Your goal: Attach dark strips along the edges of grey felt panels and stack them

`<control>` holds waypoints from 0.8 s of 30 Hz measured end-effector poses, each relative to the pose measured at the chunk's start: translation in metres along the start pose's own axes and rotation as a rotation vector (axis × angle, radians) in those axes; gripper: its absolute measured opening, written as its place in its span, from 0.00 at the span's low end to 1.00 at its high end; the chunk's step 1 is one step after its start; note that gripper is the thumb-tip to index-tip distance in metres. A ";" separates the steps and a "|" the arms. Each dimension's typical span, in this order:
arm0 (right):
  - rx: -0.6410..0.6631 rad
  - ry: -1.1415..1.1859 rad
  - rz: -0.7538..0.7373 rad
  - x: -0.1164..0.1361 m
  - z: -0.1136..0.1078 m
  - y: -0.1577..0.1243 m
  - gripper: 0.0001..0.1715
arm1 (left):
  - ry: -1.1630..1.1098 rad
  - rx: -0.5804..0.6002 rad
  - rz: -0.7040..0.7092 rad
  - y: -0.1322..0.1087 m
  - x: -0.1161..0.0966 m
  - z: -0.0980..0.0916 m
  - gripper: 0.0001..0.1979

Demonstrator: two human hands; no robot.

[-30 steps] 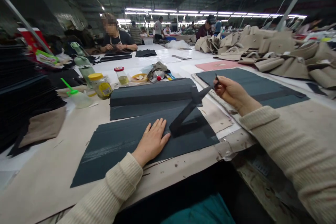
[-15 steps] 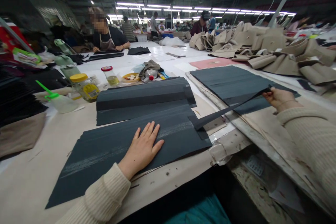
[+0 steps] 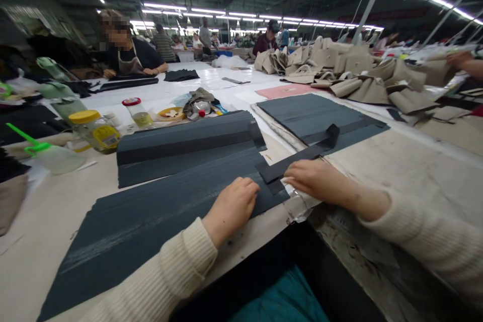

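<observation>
A fanned row of dark grey strips (image 3: 158,211) lies on the paper-covered table (image 3: 49,221) in front of me. My left hand (image 3: 232,209) rests on its right end with the fingers curled down onto the strips. My right hand (image 3: 320,181) lies flat, fingers stretched out, pressing on the near end of one loose dark strip (image 3: 302,156). That strip runs from the row's right end across to a second dark grey stack (image 3: 313,115) on the right, and its far end curls up.
Another dark stack (image 3: 181,148) lies behind the row. Jars (image 3: 94,131), a green-capped squeeze bottle (image 3: 49,156) and a rag (image 3: 198,100) stand at the back left. Beige pieces (image 3: 370,80) are piled at the right. Other people work at the far end.
My right hand let go of the strip's far end, which it had carried right, and came down near the row's right end. My left hand slid right and curled its fingers.
</observation>
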State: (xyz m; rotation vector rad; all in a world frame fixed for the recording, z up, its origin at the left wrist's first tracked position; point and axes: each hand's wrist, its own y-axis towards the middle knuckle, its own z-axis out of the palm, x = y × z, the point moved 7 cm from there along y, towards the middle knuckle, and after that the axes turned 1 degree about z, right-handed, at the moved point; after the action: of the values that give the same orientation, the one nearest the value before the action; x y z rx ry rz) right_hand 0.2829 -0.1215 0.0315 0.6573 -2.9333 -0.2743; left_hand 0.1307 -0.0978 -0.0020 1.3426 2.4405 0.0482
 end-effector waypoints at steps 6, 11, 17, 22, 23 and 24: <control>0.126 -0.425 -0.179 0.047 0.052 -0.009 0.08 | -0.070 -0.085 0.033 0.014 -0.005 0.029 0.08; 0.120 -0.448 -0.140 0.041 0.057 -0.008 0.08 | -0.064 -0.083 0.063 0.010 -0.004 0.031 0.10; 0.060 -0.341 -0.146 0.037 0.051 -0.003 0.09 | -0.073 -0.086 0.083 0.010 -0.007 0.031 0.11; 0.073 -0.385 -0.184 0.042 0.051 -0.005 0.10 | -0.066 -0.080 0.066 0.010 -0.006 0.032 0.10; 0.082 -0.397 -0.175 0.043 0.052 -0.005 0.09 | -0.059 -0.074 0.070 0.010 -0.007 0.031 0.10; 0.088 -0.404 -0.162 0.044 0.053 -0.006 0.09 | -0.049 -0.067 0.077 0.010 -0.007 0.031 0.11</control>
State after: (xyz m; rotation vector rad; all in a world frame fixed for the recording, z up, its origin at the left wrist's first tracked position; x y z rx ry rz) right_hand 0.2375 -0.1375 -0.0182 0.9571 -3.2934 -0.3298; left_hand 0.1521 -0.1029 -0.0272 1.3915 2.3259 0.1136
